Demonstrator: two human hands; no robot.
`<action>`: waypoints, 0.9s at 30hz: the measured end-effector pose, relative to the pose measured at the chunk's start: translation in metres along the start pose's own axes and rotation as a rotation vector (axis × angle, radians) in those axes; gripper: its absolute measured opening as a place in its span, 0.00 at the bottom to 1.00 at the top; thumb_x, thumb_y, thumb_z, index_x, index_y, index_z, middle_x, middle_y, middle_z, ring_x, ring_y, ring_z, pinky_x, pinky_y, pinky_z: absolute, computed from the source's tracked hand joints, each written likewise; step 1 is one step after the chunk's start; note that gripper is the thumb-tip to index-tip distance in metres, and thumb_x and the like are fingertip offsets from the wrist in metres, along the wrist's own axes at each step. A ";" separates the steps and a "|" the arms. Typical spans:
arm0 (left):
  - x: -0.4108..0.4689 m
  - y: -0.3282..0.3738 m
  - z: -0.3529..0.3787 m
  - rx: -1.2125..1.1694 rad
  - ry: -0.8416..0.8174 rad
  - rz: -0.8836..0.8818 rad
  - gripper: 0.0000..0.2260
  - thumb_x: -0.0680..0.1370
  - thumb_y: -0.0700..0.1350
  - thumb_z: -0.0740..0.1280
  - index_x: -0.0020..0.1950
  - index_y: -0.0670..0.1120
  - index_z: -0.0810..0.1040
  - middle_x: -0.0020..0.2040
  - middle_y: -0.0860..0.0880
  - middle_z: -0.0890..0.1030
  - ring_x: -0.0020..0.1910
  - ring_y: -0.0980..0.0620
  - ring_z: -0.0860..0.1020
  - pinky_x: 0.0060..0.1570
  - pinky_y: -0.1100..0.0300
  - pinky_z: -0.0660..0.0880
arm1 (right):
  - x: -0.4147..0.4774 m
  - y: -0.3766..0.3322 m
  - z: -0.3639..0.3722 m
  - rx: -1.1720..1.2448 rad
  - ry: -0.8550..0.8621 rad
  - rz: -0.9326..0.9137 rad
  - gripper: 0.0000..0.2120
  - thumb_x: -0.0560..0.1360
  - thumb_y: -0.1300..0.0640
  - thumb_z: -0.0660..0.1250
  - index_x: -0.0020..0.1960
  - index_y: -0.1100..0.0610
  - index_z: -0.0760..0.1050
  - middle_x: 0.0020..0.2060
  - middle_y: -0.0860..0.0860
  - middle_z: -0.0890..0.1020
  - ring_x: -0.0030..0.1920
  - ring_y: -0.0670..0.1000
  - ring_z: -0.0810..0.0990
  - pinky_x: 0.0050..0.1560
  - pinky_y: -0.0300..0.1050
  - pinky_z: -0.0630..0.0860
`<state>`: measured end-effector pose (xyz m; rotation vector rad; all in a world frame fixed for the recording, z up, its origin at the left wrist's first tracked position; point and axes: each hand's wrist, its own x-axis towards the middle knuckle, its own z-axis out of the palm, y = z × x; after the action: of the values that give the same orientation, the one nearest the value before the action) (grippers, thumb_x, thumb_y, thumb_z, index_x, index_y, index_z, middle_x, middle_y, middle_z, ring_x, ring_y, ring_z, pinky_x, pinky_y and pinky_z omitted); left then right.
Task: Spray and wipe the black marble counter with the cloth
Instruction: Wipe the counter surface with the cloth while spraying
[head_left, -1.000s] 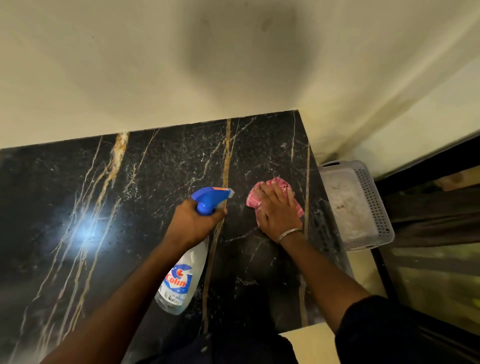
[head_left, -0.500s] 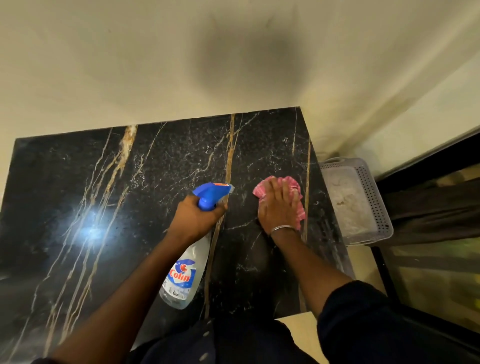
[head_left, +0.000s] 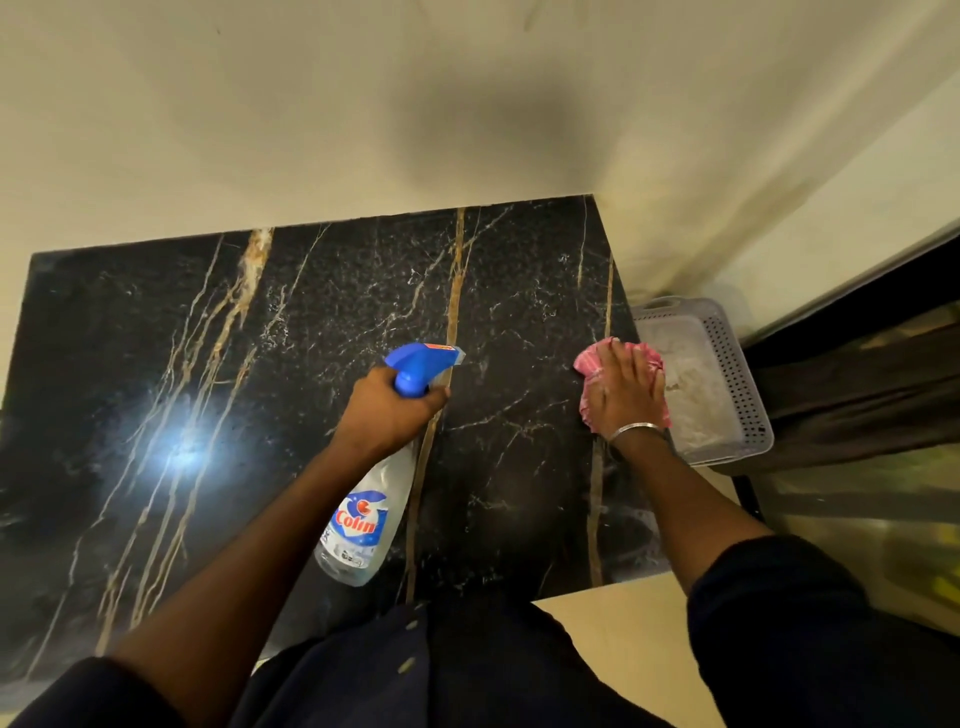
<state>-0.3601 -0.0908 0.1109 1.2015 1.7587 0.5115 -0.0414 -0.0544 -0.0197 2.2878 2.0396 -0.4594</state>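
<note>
The black marble counter (head_left: 260, 389) with gold and white veins fills the middle of the view. My left hand (head_left: 387, 408) grips the neck of a clear spray bottle (head_left: 358, 525) with a blue trigger head, held above the counter's centre, nozzle pointing right. My right hand (head_left: 628, 389) lies flat on a pink cloth (head_left: 589, 366), pressing it onto the counter's right edge. Most of the cloth is hidden under the palm.
A grey perforated plastic basket (head_left: 737, 364) sits just beyond the counter's right edge, next to the cloth. A cream wall (head_left: 311, 130) backs the counter. A bright light reflection (head_left: 182, 452) shows on the left part of the marble.
My right hand has slid the pink cloth to the right, from mid-counter to the right edge by the basket. The left hand and bottle have held roughly the same place.
</note>
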 end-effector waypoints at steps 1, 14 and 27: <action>-0.001 -0.001 0.000 0.008 0.001 0.005 0.13 0.74 0.49 0.72 0.54 0.44 0.77 0.42 0.47 0.81 0.38 0.54 0.80 0.36 0.64 0.73 | 0.002 0.000 0.000 0.023 0.002 0.045 0.29 0.82 0.51 0.54 0.81 0.50 0.50 0.80 0.51 0.52 0.80 0.56 0.46 0.77 0.63 0.45; -0.024 -0.004 0.007 0.045 0.042 0.006 0.10 0.72 0.49 0.73 0.47 0.45 0.78 0.38 0.46 0.81 0.37 0.49 0.80 0.41 0.55 0.78 | -0.086 -0.133 0.044 -0.064 -0.109 -0.336 0.30 0.80 0.48 0.55 0.80 0.51 0.52 0.80 0.50 0.54 0.80 0.57 0.49 0.76 0.66 0.48; -0.044 -0.016 0.000 0.017 0.043 0.003 0.09 0.74 0.46 0.72 0.50 0.43 0.77 0.40 0.46 0.80 0.36 0.54 0.77 0.35 0.65 0.72 | -0.031 -0.029 0.003 0.090 0.024 0.146 0.28 0.82 0.52 0.55 0.80 0.51 0.52 0.80 0.53 0.54 0.79 0.58 0.47 0.77 0.64 0.46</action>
<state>-0.3637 -0.1371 0.1191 1.2128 1.8017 0.5288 -0.0730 -0.0807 -0.0099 2.4839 1.8809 -0.5275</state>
